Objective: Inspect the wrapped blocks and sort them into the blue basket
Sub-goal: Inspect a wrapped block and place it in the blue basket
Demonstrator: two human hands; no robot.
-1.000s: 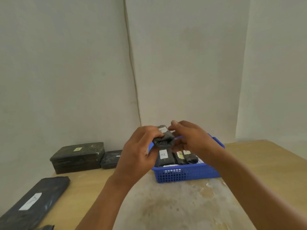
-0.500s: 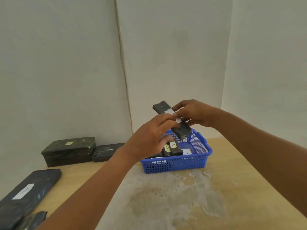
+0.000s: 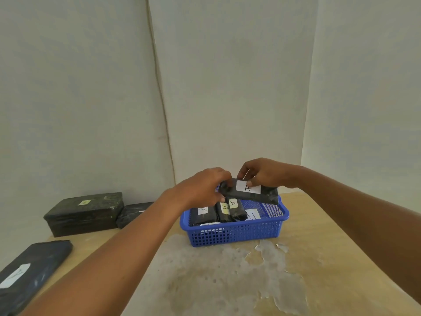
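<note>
- Head view: both hands hold one long black wrapped block with a white paper label (image 3: 249,192) up in the air, just above the back edge of the blue plastic basket with holes in its sides (image 3: 237,232).
- The left hand (image 3: 205,190) has its fingers curled round the left end of the block.
- The right hand (image 3: 266,176) comes from above and pinches the top of the block, with the thumb on the white label.
- The block lies almost flat, with its right end a little lower.
- Right under the grip, three smaller black wrapped blocks with labels (image 3: 219,210) stand side by side in the left part of the basket.
- The right part of the basket, below the block's right end, shows a white paper (image 3: 253,215) and open floor.
- The basket sits on a light wooden table with a worn grey patch (image 3: 227,277), which has open room in front and to the right of the hands.
- Well to the left of the grip, a big dark box wrapped in plastic (image 3: 84,213) stands by the wall, with a small black wrapped packet (image 3: 134,213) touching it.
- Low and far left, a long flat black wrapped packet with a white label (image 3: 32,270) lies at the table's edge.
- Pale walls (image 3: 227,87) stand close behind the basket.
</note>
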